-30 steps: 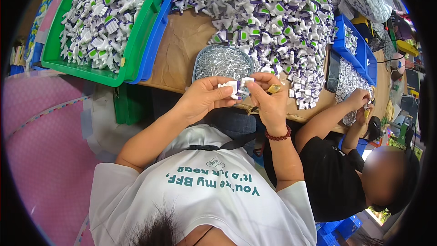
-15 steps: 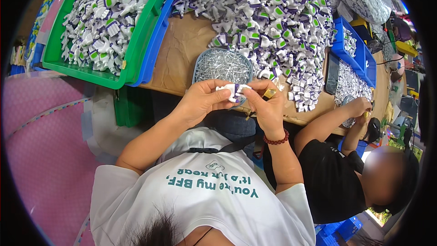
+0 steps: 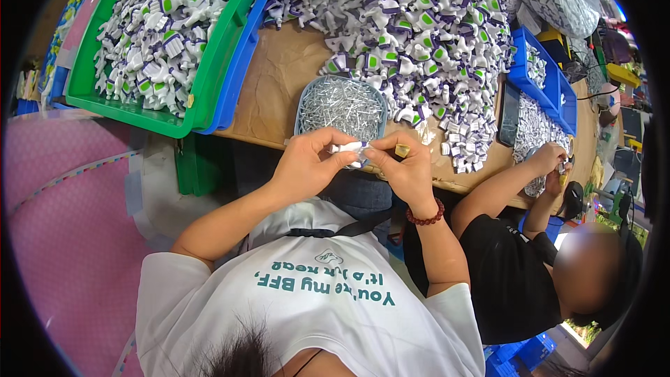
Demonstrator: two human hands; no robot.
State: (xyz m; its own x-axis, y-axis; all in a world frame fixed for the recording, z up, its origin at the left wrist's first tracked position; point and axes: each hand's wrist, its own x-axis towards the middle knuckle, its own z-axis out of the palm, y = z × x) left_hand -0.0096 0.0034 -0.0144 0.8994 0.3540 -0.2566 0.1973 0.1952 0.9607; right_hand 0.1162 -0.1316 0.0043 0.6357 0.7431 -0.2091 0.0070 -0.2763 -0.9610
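Between my two hands is a small white and purple plastic toy part (image 3: 356, 148), mostly covered by my fingers. My left hand (image 3: 310, 165) pinches its left end between thumb and fingers. My right hand (image 3: 407, 169) closes on its other end, with yellow tape (image 3: 403, 150) round one finger and a red bead bracelet (image 3: 425, 215) at the wrist. Just beyond the hands stands a grey-blue tub (image 3: 383, 117) full of loose silver metal pins (image 3: 342, 106). Whether a pin is in the toy part cannot be made out.
A large heap of white, purple and green toy parts (image 3: 412, 42) covers the table's far side. At left, a green tray (image 3: 187, 124) of such parts sits on a blue tray (image 3: 227, 115). On the right are a dark flat device (image 3: 510, 117), a blue divided bin (image 3: 551, 94) and a co-worker's arms (image 3: 499, 183).
My hands have dropped slightly and come closer together. The toy part has turned between my fingers, so less of it shows.
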